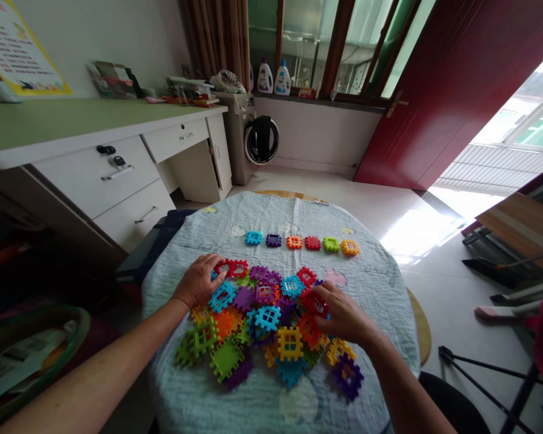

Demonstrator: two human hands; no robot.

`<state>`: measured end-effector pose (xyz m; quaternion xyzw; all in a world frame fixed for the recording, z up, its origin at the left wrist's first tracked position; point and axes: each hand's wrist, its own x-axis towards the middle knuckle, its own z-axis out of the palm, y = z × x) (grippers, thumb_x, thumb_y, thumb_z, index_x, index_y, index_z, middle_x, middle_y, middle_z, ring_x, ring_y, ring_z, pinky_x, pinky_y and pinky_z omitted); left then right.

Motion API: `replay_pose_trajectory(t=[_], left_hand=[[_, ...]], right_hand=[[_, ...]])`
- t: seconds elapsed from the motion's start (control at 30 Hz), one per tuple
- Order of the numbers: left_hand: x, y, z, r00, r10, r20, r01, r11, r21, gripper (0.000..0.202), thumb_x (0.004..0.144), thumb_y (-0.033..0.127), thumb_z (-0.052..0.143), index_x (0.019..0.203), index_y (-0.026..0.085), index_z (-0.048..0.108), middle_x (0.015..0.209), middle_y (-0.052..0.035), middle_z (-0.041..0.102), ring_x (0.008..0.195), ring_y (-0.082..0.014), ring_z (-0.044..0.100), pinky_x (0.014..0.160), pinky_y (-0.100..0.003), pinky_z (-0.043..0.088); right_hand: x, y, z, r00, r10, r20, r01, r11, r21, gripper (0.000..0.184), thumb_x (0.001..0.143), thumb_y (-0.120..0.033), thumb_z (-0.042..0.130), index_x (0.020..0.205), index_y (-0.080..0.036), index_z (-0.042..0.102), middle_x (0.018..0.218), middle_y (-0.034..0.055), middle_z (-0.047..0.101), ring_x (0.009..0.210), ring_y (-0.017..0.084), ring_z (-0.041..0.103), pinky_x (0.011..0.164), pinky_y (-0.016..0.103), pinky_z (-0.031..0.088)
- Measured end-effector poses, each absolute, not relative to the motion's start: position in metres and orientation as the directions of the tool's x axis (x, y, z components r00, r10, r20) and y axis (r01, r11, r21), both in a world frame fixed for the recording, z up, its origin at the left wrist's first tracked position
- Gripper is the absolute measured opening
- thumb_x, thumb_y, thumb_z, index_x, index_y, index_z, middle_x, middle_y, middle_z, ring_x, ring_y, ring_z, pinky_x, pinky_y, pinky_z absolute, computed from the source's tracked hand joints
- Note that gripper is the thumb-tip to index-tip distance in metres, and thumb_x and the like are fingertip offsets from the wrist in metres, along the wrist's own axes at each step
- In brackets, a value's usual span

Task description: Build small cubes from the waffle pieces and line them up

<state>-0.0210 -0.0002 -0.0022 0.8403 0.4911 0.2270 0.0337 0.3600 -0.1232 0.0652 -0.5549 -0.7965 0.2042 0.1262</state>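
A white desk (pixel 117 175) lines the wall at left. On the quilt-covered round tabletop (pixel 389 283), the left hand (pixel 198 282) curls over a red pair of tiles (pixel 231 267); whether it grips cannot be told. Beyond the heaped pile (pixel 257 328) runs a row of six (pixel 302 242). The right hand (pixel 341 314) pinches a red tile (pixel 314 303); a snagged neighbour could drag pieces off the cloth's edge. A red door (pixel 457 90) stands open at right.

poster (pixel 15 57) 10 o'clock: cut by edge, print too small | basket (pixel 82 328) 8 o'clock: cut by left edge | left hand (pixel 198 281): grip hidden | right hand (pixel 344 316): fingers cover part of red tile (pixel 314 302) | bottles (pixel 265 77) 12 o'clock: labels unreadable
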Motion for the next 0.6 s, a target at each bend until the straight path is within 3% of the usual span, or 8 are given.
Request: replay_pose_trajectory(t=[0.2,0.4,0.5,0.6], left_hand=[[-0.020,0.000,-0.001,0.397,0.846,0.356,0.811,-0.505,0.294,0.022,0.085,0.034,0.051,0.099,0.019,0.059,0.104,-0.0093,0.067,0.102,-0.0270,0.060,0.096,-0.043,0.048],[-0.019,-0.001,0.000,0.393,0.846,0.359,0.812,-0.503,0.297,0.021,0.085,0.034,0.050,0.098,0.019,0.059,0.103,-0.0100,0.067,0.101,-0.0272,0.060,0.096,-0.043,0.048],[-0.019,-0.001,0.000,0.389,0.845,0.366,0.809,-0.504,0.304,0.021,0.085,0.034,0.051,0.098,0.020,0.059,0.102,-0.0095,0.067,0.101,-0.0269,0.060,0.096,-0.043,0.048],[-0.020,0.000,0.000,0.389,0.845,0.367,0.807,-0.505,0.307,0.021,0.085,0.033,0.051,0.098,0.020,0.059,0.102,-0.0092,0.066,0.101,-0.0267,0.060,0.096,-0.043,0.048]], right_hand=[[0.380,-0.111,0.058,-0.179,0.983,0.040,0.759,0.164,-0.630,0.014,0.086,-0.021,0.047,0.084,-0.022,0.060,0.069,-0.0003,0.059,0.064,0.014,0.052,0.063,0.028,0.043],[0.388,-0.103,0.039,-0.087,0.996,0.009,0.631,0.061,-0.774,0.022,0.089,-0.035,0.053,0.107,-0.023,0.061,0.078,0.0001,0.062,0.068,0.015,0.057,0.065,0.030,0.048],[0.385,-0.101,0.034,-0.161,0.987,0.002,0.625,0.103,-0.774,0.022,0.089,-0.033,0.054,0.107,-0.025,0.063,0.086,0.0020,0.063,0.078,0.017,0.060,0.073,0.034,0.052],[0.382,-0.100,0.032,-0.165,0.984,0.074,0.717,0.171,-0.676,0.030,0.086,-0.030,0.058,0.115,-0.026,0.063,0.097,0.0057,0.062,0.094,0.022,0.060,0.086,0.042,0.051]])
